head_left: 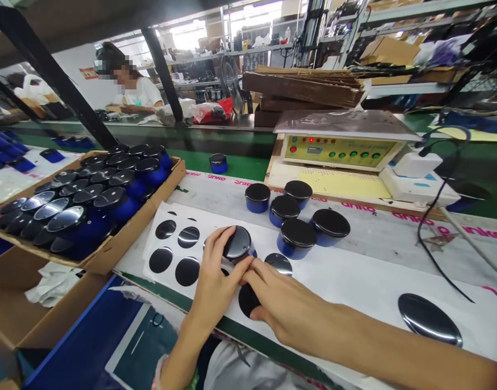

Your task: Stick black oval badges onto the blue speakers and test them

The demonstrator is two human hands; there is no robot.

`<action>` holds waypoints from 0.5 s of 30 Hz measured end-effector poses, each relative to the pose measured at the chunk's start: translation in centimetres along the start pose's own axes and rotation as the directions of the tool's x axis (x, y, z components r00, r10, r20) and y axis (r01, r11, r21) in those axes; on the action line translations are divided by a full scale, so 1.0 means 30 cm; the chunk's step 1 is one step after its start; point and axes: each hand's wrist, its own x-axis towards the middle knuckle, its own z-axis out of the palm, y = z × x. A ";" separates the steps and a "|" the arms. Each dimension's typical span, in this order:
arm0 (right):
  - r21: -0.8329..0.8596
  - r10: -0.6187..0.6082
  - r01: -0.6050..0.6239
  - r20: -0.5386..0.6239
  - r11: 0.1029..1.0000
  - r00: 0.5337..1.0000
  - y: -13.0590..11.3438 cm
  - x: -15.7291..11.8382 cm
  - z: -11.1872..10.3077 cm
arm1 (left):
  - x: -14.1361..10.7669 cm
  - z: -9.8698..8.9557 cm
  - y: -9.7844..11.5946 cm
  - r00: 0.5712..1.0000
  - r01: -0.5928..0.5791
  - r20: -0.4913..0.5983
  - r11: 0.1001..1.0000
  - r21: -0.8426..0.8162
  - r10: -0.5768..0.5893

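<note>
Between thumb and fingers, my left hand [214, 265] grips a short blue cylinder with a glossy black round top [237, 244], tilted toward me. My right hand [268, 292] is closed against the near side of that cylinder, its fingertips meeting my left thumb. Its own thumb is bent below, beside a black round sticker [248, 299] on the white backing sheet [313, 303]. More black round stickers [161, 260] sit in rows to the left of my hands. Several blue cylinders with black tops [298, 234] stand just beyond my hands.
A cardboard tray [138, 222] full of blue cylinders stands at left, above an open cardboard box [13, 298]. At back right is a control unit [333, 146] with a black cable [431, 238]. A larger black oval piece [430, 319] lies at right. Another person [138, 89] sits across.
</note>
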 end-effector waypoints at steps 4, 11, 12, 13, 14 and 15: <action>-0.052 -0.078 0.075 -0.067 0.996 0.995 -0.004 -0.011 0.001 | 0.020 -0.013 -0.015 1.000 -0.007 0.027 1.000 0.018 0.007; -0.010 -0.130 0.134 -0.306 0.991 0.943 -0.018 -0.205 -0.036 | -0.018 -0.024 0.025 0.999 0.018 -0.044 1.000 -0.005 -0.018; 0.124 -0.021 0.072 -0.371 0.990 0.928 -0.011 -0.234 -0.051 | -0.036 -0.021 0.043 0.999 0.028 -0.017 0.999 -0.016 -0.028; 0.276 0.104 0.019 -0.422 0.961 0.901 -0.001 -0.259 -0.065 | -0.056 -0.014 0.060 0.999 0.034 0.036 0.999 -0.034 -0.033; 0.429 0.231 -0.022 -0.442 0.903 0.867 0.011 -0.279 -0.077 | -0.076 -0.004 0.077 0.994 0.038 0.105 0.997 -0.062 -0.031; 0.566 0.349 -0.052 -0.431 0.822 0.832 0.025 -0.292 -0.086 | -0.095 0.009 0.091 0.985 0.040 0.174 0.994 -0.098 -0.022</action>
